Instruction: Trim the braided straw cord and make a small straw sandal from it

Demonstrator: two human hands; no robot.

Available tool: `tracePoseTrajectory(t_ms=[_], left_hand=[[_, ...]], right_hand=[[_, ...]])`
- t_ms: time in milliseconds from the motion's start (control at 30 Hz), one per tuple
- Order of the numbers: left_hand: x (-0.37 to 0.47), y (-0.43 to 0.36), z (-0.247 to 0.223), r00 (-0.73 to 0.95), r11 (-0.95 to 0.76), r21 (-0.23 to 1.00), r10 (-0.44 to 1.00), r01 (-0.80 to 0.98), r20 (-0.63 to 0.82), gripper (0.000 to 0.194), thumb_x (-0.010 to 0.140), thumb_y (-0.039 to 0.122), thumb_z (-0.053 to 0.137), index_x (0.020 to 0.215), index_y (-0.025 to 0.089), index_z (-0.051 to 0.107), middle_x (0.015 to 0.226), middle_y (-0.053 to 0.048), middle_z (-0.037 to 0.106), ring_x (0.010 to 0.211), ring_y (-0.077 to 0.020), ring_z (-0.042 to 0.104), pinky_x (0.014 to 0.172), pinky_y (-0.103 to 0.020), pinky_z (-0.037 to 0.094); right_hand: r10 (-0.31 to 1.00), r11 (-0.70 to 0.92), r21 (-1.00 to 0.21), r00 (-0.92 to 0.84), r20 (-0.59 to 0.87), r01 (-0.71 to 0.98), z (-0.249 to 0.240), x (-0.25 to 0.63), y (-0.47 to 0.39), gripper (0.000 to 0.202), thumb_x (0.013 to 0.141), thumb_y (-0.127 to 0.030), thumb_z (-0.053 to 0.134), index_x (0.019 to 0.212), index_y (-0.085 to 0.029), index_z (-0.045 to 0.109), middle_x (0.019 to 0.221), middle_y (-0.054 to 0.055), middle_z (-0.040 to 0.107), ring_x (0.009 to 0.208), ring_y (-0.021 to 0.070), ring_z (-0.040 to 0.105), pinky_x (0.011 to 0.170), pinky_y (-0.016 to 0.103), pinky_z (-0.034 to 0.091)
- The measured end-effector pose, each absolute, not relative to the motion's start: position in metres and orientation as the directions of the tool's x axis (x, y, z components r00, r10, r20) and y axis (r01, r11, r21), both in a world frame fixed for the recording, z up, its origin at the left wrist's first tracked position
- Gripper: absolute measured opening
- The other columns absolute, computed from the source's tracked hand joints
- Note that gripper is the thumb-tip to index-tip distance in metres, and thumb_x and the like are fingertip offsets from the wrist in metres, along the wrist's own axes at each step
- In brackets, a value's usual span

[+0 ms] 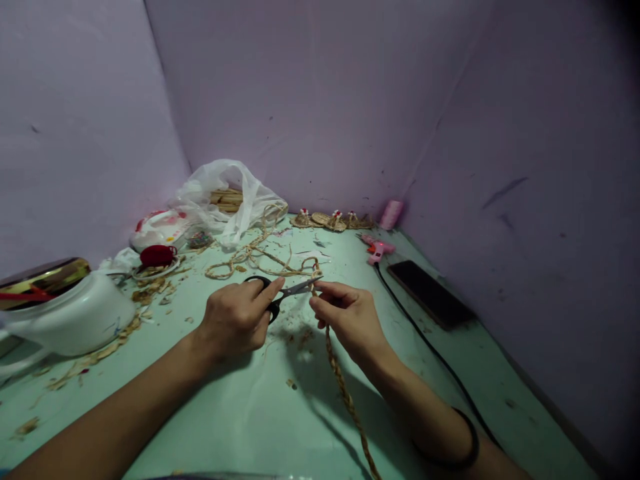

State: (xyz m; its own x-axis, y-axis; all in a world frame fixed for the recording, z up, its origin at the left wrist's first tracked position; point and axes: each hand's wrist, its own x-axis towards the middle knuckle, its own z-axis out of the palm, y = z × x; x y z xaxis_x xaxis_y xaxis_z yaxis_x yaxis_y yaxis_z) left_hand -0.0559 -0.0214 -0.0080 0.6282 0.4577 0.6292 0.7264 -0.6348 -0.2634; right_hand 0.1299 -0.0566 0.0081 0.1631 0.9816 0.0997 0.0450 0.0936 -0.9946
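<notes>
Black-handled scissors (296, 289) are gripped in my left hand (239, 315), their blades pointing right and meeting a braided straw cord (345, 393). Between thumb and fingers, my right hand (353, 313) pinches that cord just beside the blade tips. From the pinch the braid hangs toward me and runs off the bottom of the view. Beyond the blades, more cord (250, 253) lies in loose loops on the green table (210, 413). Whether the blades have cut into the cord is too small to tell.
A white pot (85, 320) stands at left near a red pincushion-like object (158, 255). A plastic bag (235, 180) lies behind. At right are a pink glue gun (379, 249), its black cable (425, 340), a phone (431, 293) and a pink spool (391, 215). Small woven pieces (335, 221) line the wall.
</notes>
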Motion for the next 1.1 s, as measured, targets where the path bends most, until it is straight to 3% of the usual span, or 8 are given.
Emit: tracePoseTrajectory(t_ms=[133,367,533,667,833,967,1033,1100], left_hand=[[-0.053,-0.024,-0.008,0.659,-0.641,-0.284,0.472,0.713,0.586,0.047,0.068,0.016,0.049,0.115,0.016,0.054,0.069,-0.002,0.059,0.055,-0.0180,0.053,0.050,-0.030,0.040],[-0.055,-0.023,-0.012,0.684,-0.672,-0.271,0.481,0.689,0.548,0.052,0.067,0.009,0.045,0.119,0.011,0.049,0.070,-0.004,0.060,0.053,-0.0177,0.055,0.048,-0.029,0.042],[-0.056,-0.021,-0.016,0.693,-0.737,-0.188,0.473,0.650,0.544,0.049,0.070,0.008,0.042,0.119,0.009,0.048,0.068,-0.004,0.062,0.052,-0.0174,0.057,0.047,-0.029,0.044],[-0.055,-0.021,-0.012,0.615,-0.767,0.053,0.551,0.639,0.564,0.048,0.071,0.010,0.042,0.118,0.013,0.049,0.080,-0.005,0.066,0.066,-0.0156,0.062,0.058,-0.025,0.047],[-0.053,-0.021,-0.006,0.461,-0.672,0.296,0.703,0.678,0.542,0.049,0.068,0.017,0.048,0.117,0.017,0.052,0.097,-0.006,0.066,0.081,-0.0182,0.061,0.072,-0.028,0.047],[-0.048,-0.019,0.000,0.242,-0.355,0.813,0.932,0.462,0.269,0.045,0.068,0.029,0.056,0.109,0.013,0.055,0.079,-0.004,0.066,0.064,-0.0147,0.059,0.058,-0.024,0.046],[-0.046,-0.017,0.003,0.176,-0.146,0.948,0.979,0.283,0.099,0.050,0.063,0.031,0.061,0.107,0.009,0.053,0.069,-0.003,0.064,0.056,-0.0139,0.058,0.052,-0.024,0.045],[-0.044,-0.016,0.005,0.150,-0.028,0.983,0.989,0.183,0.000,0.051,0.059,0.029,0.064,0.105,0.008,0.053,0.060,0.000,0.061,0.052,-0.0133,0.057,0.049,-0.022,0.042]], right_hand=[[0.981,0.139,-0.983,0.121,0.153,0.122,0.004,0.128,-0.057,0.011,0.062,-0.017,0.059,0.067,-0.013,0.068,0.051,-0.002,0.053,0.043,0.0081,0.046,0.042,0.022,0.037],[0.968,0.182,-0.971,0.145,0.205,0.157,0.001,0.128,-0.057,0.008,0.062,-0.017,0.059,0.059,-0.014,0.066,0.059,0.000,0.054,0.046,0.0090,0.047,0.043,0.023,0.038],[0.984,0.115,-0.993,0.135,0.117,0.025,0.003,0.127,-0.057,0.008,0.060,-0.018,0.061,0.065,-0.013,0.066,0.051,-0.003,0.051,0.044,0.0083,0.045,0.043,0.023,0.038],[0.992,0.013,-0.983,0.124,-0.009,-0.181,0.003,0.126,-0.055,0.024,0.056,-0.020,0.067,0.079,-0.012,0.067,0.047,-0.005,0.053,0.041,0.0076,0.045,0.042,0.023,0.039],[0.995,-0.041,-0.956,0.077,-0.066,-0.291,0.003,0.126,-0.054,0.029,0.053,-0.019,0.070,0.081,-0.012,0.066,0.046,-0.006,0.053,0.040,0.0068,0.047,0.042,0.022,0.038],[0.986,-0.170,-0.900,-0.070,-0.154,-0.401,0.006,0.128,-0.056,0.029,0.055,-0.019,0.072,0.082,-0.012,0.066,0.059,-0.002,0.061,0.050,0.0083,0.055,0.054,0.024,0.048],[0.971,-0.227,-0.875,-0.170,-0.169,-0.427,0.007,0.129,-0.057,0.029,0.058,-0.018,0.071,0.086,-0.012,0.064,0.067,0.001,0.065,0.058,0.0109,0.060,0.062,0.027,0.050],[0.951,-0.260,-0.846,-0.273,-0.142,-0.465,0.008,0.129,-0.058,0.031,0.061,-0.015,0.068,0.091,-0.012,0.062,0.078,0.005,0.067,0.067,0.0138,0.064,0.070,0.029,0.050]])
